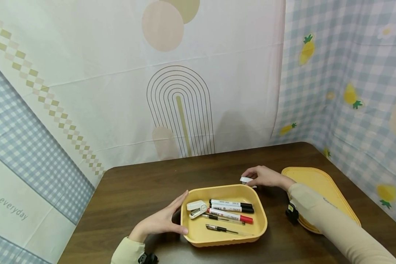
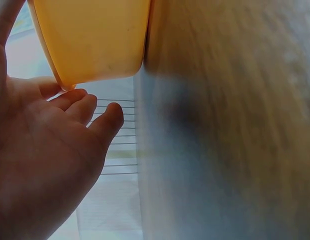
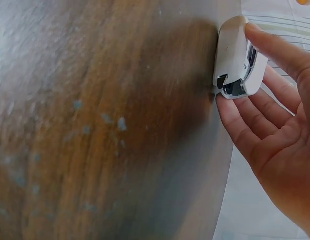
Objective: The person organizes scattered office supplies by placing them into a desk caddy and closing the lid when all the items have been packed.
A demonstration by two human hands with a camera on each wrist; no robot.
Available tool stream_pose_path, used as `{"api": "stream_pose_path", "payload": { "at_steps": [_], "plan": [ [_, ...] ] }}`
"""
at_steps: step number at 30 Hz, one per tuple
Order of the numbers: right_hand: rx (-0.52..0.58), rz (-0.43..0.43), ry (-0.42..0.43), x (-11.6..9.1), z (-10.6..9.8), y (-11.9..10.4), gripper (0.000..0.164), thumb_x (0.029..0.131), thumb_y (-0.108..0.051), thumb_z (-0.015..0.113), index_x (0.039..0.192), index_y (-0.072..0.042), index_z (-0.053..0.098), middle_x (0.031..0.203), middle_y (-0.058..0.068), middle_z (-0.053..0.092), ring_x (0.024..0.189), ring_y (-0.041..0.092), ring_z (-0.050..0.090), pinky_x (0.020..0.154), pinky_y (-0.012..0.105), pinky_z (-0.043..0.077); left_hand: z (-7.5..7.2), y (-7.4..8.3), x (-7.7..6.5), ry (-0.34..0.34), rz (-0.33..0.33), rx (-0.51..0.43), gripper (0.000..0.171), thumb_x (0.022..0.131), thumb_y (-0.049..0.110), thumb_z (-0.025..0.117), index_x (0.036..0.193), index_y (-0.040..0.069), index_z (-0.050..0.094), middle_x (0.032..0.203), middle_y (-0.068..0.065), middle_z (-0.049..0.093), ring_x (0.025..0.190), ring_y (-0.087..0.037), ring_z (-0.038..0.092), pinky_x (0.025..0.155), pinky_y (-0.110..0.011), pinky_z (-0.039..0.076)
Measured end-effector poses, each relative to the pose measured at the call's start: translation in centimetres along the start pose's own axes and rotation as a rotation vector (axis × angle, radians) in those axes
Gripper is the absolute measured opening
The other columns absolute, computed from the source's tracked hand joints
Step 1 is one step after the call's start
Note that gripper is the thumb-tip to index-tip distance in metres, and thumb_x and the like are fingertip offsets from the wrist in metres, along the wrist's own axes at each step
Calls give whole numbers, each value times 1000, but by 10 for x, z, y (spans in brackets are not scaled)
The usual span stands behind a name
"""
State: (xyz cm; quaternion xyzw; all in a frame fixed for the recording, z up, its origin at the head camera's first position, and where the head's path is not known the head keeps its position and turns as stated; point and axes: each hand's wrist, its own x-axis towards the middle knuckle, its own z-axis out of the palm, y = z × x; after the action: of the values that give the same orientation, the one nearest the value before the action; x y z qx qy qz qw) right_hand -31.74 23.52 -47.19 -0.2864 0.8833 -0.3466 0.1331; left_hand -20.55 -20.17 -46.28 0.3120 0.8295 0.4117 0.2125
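Observation:
My left hand (image 1: 161,220) spans the left end of a yellow tray (image 1: 224,240), thumb and fingers at its rim. In the left wrist view, the other fingers bend loosely below the tray's edge. Inside the tray lie a small white stapler (image 1: 196,206), two black-capped markers (image 1: 226,208), a red-capped marker (image 1: 231,215) and two black pens (image 1: 217,228). Behind the tray's back right corner, my right hand (image 1: 264,176) pinches another white stapler (image 3: 232,52) between thumb and fingers, close to the table surface. Its metal inner part shows in the right wrist view.
At the right, a yellow lid-like board (image 1: 311,181) lies on the brown wooden table (image 1: 145,183), partly under my right forearm. A patterned cloth (image 1: 244,73) hangs behind the table, and checked cloth covers both sides.

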Motion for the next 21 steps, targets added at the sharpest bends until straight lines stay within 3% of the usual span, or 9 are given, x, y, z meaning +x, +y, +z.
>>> {"api": "stream_pose_path", "payload": {
  "at_steps": [8,11,21],
  "plan": [
    [21,24,-32,1,-2,-3,36,91,-18,76,122,-1,70,109,5,71,98,20,67,78,31,54,1,0,0,0,5,-6,112,84,32,84,163,33,4,169,-5,1,153,-20,4,120,-48,15],
    [20,34,-26,1,-3,-3,37,90,-19,77,122,-2,69,108,4,71,98,20,67,78,32,55,1,2,-1,-2,6,-16,112,84,32,84,163,32,4,169,-6,1,153,-21,3,120,-48,14],
    [-30,36,109,4,-25,-17,46,89,-33,79,125,-5,70,108,1,72,98,20,66,80,37,55,-1,1,-1,2,8,-8,112,84,33,84,163,32,4,169,-6,0,153,-21,3,120,-49,14]
  ]
}}
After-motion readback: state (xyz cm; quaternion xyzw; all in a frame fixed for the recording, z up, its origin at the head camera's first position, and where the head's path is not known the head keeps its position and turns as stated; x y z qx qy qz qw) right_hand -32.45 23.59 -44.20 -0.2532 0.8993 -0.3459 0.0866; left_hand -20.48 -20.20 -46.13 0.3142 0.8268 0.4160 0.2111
